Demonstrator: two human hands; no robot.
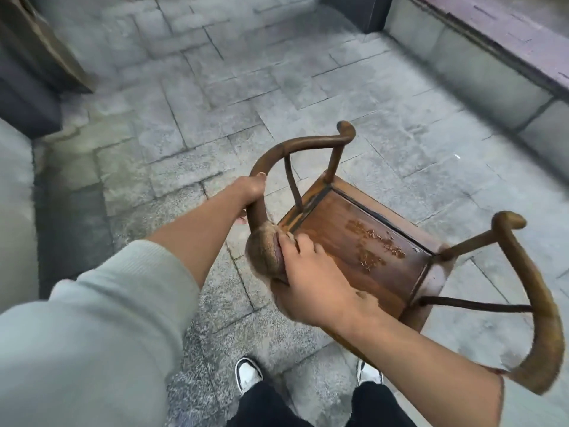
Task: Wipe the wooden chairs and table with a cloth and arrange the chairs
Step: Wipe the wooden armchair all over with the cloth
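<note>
A small wooden chair [363, 241] with a curved horseshoe armrest rail stands on the stone paving in front of me, its worn seat showing pale scuffed patches. My left hand [251, 188] grips the curved rail on its left side. My right hand [308, 272] holds a brownish cloth [264, 251] wrapped around the rail near the chair's back, just below my left hand. The cloth covers that stretch of the rail.
Grey stone paving [215, 103] surrounds the chair. A low stone ledge [477, 66] runs along the right. Dark blocks [27, 97] and a light wall stand at the left. My two shoes [248, 374] are at the bottom, close to the chair.
</note>
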